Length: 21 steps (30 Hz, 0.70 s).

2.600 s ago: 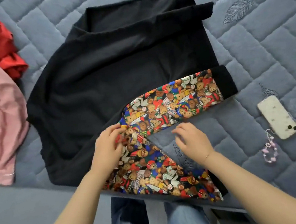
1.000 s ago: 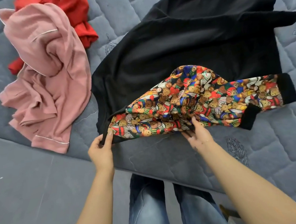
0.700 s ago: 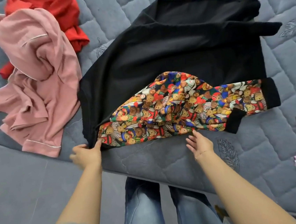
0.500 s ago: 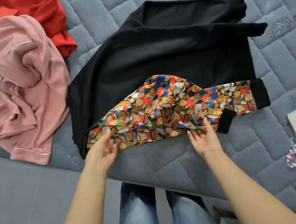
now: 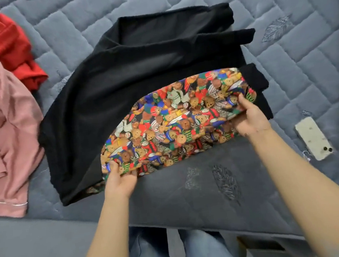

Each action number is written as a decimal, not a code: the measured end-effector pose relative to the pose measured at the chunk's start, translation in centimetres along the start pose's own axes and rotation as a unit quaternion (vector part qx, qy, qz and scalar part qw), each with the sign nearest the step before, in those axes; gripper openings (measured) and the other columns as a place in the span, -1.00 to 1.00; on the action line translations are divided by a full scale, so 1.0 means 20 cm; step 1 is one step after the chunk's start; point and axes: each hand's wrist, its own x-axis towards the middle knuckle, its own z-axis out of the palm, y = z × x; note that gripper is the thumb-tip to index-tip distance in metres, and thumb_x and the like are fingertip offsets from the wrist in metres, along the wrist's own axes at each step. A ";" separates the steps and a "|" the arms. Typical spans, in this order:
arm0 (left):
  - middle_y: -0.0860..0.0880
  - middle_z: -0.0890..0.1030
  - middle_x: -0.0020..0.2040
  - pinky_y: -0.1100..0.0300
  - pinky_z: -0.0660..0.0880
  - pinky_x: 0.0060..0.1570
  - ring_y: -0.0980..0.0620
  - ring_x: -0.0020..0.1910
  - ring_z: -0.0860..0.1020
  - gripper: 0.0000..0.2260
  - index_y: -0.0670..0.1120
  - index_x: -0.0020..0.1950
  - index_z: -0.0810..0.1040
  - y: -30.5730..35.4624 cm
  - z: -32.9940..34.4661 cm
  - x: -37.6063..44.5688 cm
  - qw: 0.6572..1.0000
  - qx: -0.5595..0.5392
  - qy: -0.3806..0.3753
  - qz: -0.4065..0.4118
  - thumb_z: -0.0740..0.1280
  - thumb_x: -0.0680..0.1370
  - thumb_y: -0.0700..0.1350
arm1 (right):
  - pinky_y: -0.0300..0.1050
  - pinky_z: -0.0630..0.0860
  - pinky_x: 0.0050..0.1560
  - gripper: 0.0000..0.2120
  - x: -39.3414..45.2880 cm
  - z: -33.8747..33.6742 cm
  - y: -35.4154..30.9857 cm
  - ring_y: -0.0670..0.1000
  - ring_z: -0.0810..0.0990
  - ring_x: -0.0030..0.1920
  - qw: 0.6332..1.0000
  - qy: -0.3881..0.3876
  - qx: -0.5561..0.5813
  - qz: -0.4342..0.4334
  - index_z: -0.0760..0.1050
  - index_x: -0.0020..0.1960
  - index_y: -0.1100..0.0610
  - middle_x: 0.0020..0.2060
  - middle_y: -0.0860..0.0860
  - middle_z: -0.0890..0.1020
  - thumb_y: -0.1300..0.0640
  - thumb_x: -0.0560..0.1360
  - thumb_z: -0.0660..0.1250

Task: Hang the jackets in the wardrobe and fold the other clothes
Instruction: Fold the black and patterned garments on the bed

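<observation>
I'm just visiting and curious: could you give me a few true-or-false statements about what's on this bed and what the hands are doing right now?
1. Both hands grip the teddy-bear print fabric. True: the left hand holds its near left end, the right hand its right end.
2. The phone lies on the black garment. False: it lies on the quilted bed cover, to the right.
3. A pink garment lies left of the black one. True.
4. The red garment is neatly folded. False: it lies crumpled.
</observation>
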 end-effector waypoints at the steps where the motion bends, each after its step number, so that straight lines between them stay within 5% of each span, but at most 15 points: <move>1: -0.04 0.58 0.27 0.09 0.54 -0.02 -0.02 0.15 0.57 -0.69 -0.05 0.30 0.48 -0.02 -0.03 0.01 1.000 0.013 0.014 0.003 0.22 0.63 0.06 | 0.01 0.54 0.13 -0.70 0.03 -0.05 0.03 0.10 0.58 0.16 0.999 0.042 0.005 0.021 0.47 0.30 0.18 0.15 0.13 0.59 0.07 0.65 0.15; 5: 0.09 0.51 0.35 0.19 0.42 0.28 0.12 0.34 0.47 -0.72 0.00 0.29 0.47 -0.04 -0.14 0.06 0.993 0.074 0.093 0.026 0.24 0.62 0.05 | -0.08 0.40 0.30 -0.73 0.11 -0.27 0.14 0.06 0.49 0.31 0.986 0.154 -0.017 0.061 0.41 0.33 0.11 0.29 0.11 0.51 0.22 0.65 0.16; 9: 0.10 0.53 0.23 0.15 0.39 0.25 0.13 0.34 0.44 -0.81 0.02 0.11 0.53 -0.05 -0.25 0.01 0.977 0.127 0.168 0.021 0.34 0.56 0.08 | -0.05 0.49 0.11 -0.57 0.11 -0.31 0.18 0.09 0.54 0.21 0.960 0.265 -0.094 0.012 0.40 0.37 0.24 0.27 0.14 0.54 0.19 0.54 0.37; 11: 0.08 0.49 0.15 0.14 0.41 0.20 0.14 0.33 0.43 -0.69 0.03 0.18 0.49 -0.06 -0.27 -0.01 0.981 0.100 0.163 0.024 0.39 0.51 0.13 | 0.02 0.50 0.15 -0.39 0.09 -0.32 0.19 0.03 0.50 0.14 0.946 0.313 -0.089 -0.001 0.37 0.39 0.23 0.25 0.11 0.51 0.08 0.43 0.50; 15: 0.09 0.55 0.08 0.19 0.44 0.19 0.16 0.15 0.51 -0.63 -0.01 0.11 0.50 -0.03 -0.24 0.02 0.993 0.033 0.087 0.067 0.42 0.45 0.20 | 0.07 0.42 0.35 -0.20 0.12 -0.30 0.15 0.08 0.44 0.36 0.977 0.208 0.001 0.043 0.27 0.48 0.19 0.38 0.10 0.44 -0.06 0.39 0.52; 18: 0.08 0.56 0.13 0.32 0.42 -0.04 0.14 0.10 0.50 -0.61 0.00 0.14 0.51 0.02 -0.20 0.06 0.994 0.036 0.067 0.075 0.36 0.48 0.25 | 0.11 0.45 0.33 -0.31 0.17 -0.28 0.10 0.09 0.55 0.26 0.988 0.135 0.015 0.070 0.40 0.41 0.17 0.28 0.11 0.56 -0.07 0.39 0.52; 21: 0.03 0.62 0.14 0.23 0.52 0.04 0.07 0.12 0.56 -0.60 -0.06 0.13 0.54 0.06 -0.21 0.08 0.994 0.049 0.038 0.095 0.31 0.52 0.24 | 0.11 0.51 0.26 -0.47 0.17 -0.35 0.15 0.11 0.61 0.19 0.987 0.149 0.045 0.044 0.46 0.34 0.23 0.22 0.15 0.61 0.09 0.43 0.50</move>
